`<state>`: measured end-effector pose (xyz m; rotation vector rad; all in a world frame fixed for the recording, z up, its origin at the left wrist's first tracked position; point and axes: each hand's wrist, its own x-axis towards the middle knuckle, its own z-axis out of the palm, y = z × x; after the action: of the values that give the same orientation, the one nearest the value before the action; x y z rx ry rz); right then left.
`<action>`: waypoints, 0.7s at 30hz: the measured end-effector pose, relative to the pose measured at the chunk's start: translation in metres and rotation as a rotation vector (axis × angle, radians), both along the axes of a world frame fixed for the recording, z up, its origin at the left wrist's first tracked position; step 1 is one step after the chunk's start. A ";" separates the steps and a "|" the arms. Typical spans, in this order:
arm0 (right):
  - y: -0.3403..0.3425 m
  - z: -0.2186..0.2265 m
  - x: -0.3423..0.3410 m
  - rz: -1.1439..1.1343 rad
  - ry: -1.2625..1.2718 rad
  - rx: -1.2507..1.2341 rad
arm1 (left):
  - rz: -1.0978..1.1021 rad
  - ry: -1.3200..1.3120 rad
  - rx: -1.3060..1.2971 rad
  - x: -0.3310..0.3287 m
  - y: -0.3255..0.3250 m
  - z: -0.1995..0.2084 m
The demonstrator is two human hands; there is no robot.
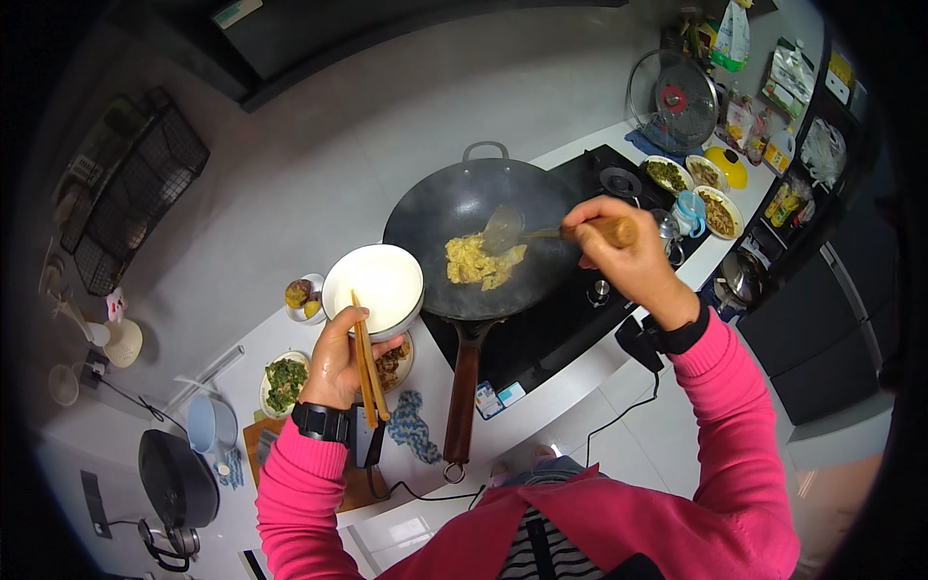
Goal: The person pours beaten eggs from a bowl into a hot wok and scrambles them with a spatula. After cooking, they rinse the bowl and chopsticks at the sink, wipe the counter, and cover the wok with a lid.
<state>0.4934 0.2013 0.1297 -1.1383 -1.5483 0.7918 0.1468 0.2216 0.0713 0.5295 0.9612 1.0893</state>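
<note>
Pink jacket, bowl near wok edge

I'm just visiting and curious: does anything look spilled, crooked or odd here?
I can see no clear spill or damage. One oddity: a black cable dangles below the right hand, which looks unusual near a stove. The patterned blue cloth also lies bunched up, a little untidy.

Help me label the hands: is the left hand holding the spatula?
No, the right hand grips the spatula, while the left hand holds the white bowl and chopsticks.
</note>
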 end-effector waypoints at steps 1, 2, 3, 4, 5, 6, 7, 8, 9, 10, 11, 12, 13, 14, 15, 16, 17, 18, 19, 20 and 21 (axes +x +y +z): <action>-0.001 0.006 0.001 0.007 -0.010 0.017 | 0.010 -0.009 0.006 0.001 -0.001 0.000; -0.001 0.013 0.004 -0.009 -0.017 0.009 | 0.019 -0.025 0.015 0.001 -0.002 0.000; 0.000 0.017 0.003 -0.019 0.027 0.015 | 0.009 -0.012 0.012 0.002 -0.004 0.001; 0.005 0.021 0.003 0.002 0.012 0.014 | -0.002 -0.005 0.010 0.002 -0.005 0.002; 0.011 0.025 0.002 -0.019 0.028 -0.022 | -0.006 0.002 0.010 0.002 -0.006 0.003; 0.017 0.028 0.000 0.002 0.052 -0.022 | -0.001 0.017 0.008 0.003 -0.007 0.004; 0.025 0.029 -0.002 -0.005 0.075 -0.012 | 0.013 0.031 0.005 0.004 -0.009 0.004; 0.032 0.030 -0.005 -0.052 0.070 -0.080 | 0.022 0.034 0.016 0.004 -0.010 0.004; 0.039 0.029 -0.008 -0.052 0.074 -0.094 | 0.021 0.034 0.005 0.004 -0.011 0.005; 0.045 0.028 -0.011 -0.036 0.086 -0.070 | 0.016 0.021 0.007 0.003 -0.011 0.005; 0.050 0.026 -0.016 -0.046 0.081 -0.125 | 0.014 0.007 0.013 0.001 -0.013 0.005; 0.053 0.025 -0.017 -0.028 0.081 -0.136 | 0.011 0.001 0.006 0.000 -0.014 0.004; 0.057 0.026 -0.017 -0.022 0.076 -0.149 | 0.012 -0.007 0.006 -0.002 -0.016 0.003; 0.059 0.026 -0.017 -0.044 0.051 -0.216 | 0.018 -0.013 0.007 -0.004 -0.017 0.002; 0.060 0.026 -0.016 -0.050 0.076 -0.171 | 0.027 -0.008 0.007 -0.006 -0.020 0.001; 0.061 0.026 -0.015 -0.068 0.083 -0.121 | 0.040 -0.001 0.010 -0.008 -0.022 0.000; 0.062 0.025 -0.015 -0.073 0.082 -0.117 | 0.049 0.001 0.022 -0.009 -0.024 -0.001; 0.062 0.024 -0.014 -0.080 0.092 -0.050 | 0.056 0.007 0.012 -0.011 -0.026 -0.002; 0.063 0.021 -0.015 -0.070 0.088 -0.111 | 0.059 0.007 0.010 -0.012 -0.027 -0.002; 0.064 0.019 -0.017 -0.052 0.096 -0.116 | 0.063 0.004 0.012 -0.013 -0.028 -0.003; 0.066 0.017 -0.019 -0.037 0.089 -0.158 | 0.064 0.003 0.004 -0.013 -0.029 -0.002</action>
<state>0.4747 0.2672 0.1468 -1.2263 -1.4071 0.9406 0.1335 0.1929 0.0689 0.5069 0.9842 1.1482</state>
